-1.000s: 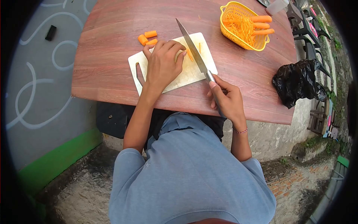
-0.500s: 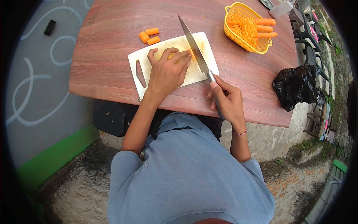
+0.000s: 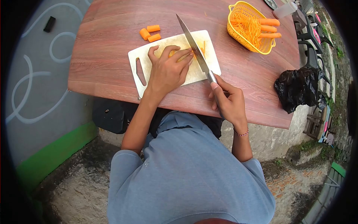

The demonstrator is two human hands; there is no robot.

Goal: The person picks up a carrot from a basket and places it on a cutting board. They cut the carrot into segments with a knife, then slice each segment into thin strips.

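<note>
hands: two in view. the left hand [image 3: 169,69] lies palm down over the cutting board [image 3: 201,37], its outer fingers spread, the tips nearest the blade close together. one orange bit of carrot [image 3: 172,53] shows between its fingers, on the board; whether the fingertips pinch it cannot be told. the right hand [image 3: 229,100] is closed around the handle of one knife [image 3: 192,41]. one wristband [image 3: 242,133] is noted on the right wrist.

knife: blade slants across the board, point away from the person, just beside the left fingertips. a few thin carrot strips [image 3: 204,45] lie on the board to the right of the blade; exact number cannot be told.

board: one, white, with one slot at its left end, lying flat near the edge of one wooden table [image 3: 104,56].

beyond the board, on the table: three carrot chunks [image 3: 154,37], grouped together.

to the right: one yellow basket [image 3: 236,36], holding three larger carrots [image 3: 270,36] side by side and a heap of shredded carrot [image 3: 246,28], strands too many to count. near the far edge: one bottle [image 3: 285,10] and one dish [image 3: 271,3], partly cut off. at the right edge: one black plastic bag [image 3: 298,87].
</note>
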